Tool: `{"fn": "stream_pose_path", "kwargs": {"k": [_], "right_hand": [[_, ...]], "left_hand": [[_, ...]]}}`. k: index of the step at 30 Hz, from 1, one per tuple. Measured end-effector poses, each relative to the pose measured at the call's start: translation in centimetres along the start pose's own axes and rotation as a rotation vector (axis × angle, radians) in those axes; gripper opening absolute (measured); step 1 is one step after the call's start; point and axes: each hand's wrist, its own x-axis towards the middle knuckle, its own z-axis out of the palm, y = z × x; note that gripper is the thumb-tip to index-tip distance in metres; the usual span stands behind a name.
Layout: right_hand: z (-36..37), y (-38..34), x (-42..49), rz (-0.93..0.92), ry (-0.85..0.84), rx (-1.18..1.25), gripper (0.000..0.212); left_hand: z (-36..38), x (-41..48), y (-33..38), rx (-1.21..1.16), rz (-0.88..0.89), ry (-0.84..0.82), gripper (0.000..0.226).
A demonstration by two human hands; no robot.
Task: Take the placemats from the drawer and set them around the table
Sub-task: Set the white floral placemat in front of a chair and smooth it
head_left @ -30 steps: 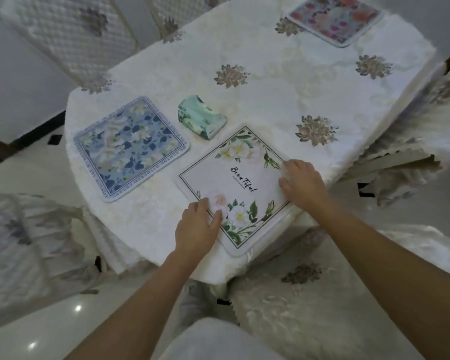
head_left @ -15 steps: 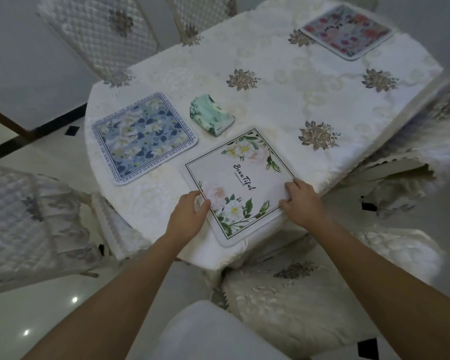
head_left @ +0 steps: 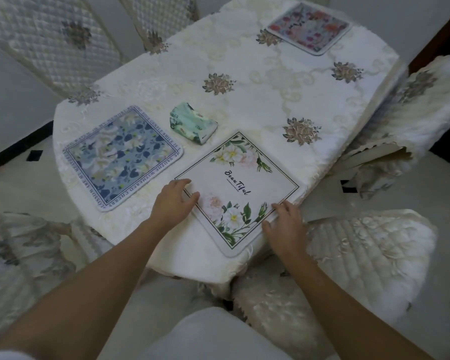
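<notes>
A white placemat with flowers and the word "Beautiful" lies flat at the table's near edge. My left hand rests on its left corner, fingers spread. My right hand touches its near right edge, fingers bent over the rim. A blue floral placemat lies to the left. A pink and red floral placemat lies at the far end. The table wears a cream embroidered cloth.
A folded green cloth pouch sits between the blue and white mats. Chairs with quilted cream covers surround the table: two at the far left, one right, one near right, one near left.
Both hands slid back along the white placemat toward its near edges. The mat has shifted slightly nearer the table's edge. The camera pulled back.
</notes>
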Motion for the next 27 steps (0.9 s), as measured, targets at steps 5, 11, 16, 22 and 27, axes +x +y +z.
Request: {"fn": "stream_pose_path", "kwargs": {"k": [5,11,16,22,27], "right_hand": [[1.8,-1.6,-1.6,0.183,0.045,-0.052,0.062],[3.4,-3.0,-1.8,0.327,0.15,0.114,0.061],[2.9,-3.9,-1.1,0.421,0.187,0.259,0.052],[2.3,-3.6,-1.0,0.349,0.141,0.329,0.052],[0.5,-2.0,-0.1,0.255,0.144,0.337,0.051]], "left_hand": [[-1.1,4.0,-1.3,0.157,0.174,-0.109,0.06],[-2.1,8.8,-1.5,0.222,0.335,-0.207,0.063],[-2.5,11.6,-0.6,0.124,0.291,-0.214,0.055],[-2.9,12.2,-0.8,0.023,0.222,-0.229,0.037],[-2.7,10.4,-0.6,-0.025,0.208,-0.209,0.029]]}}
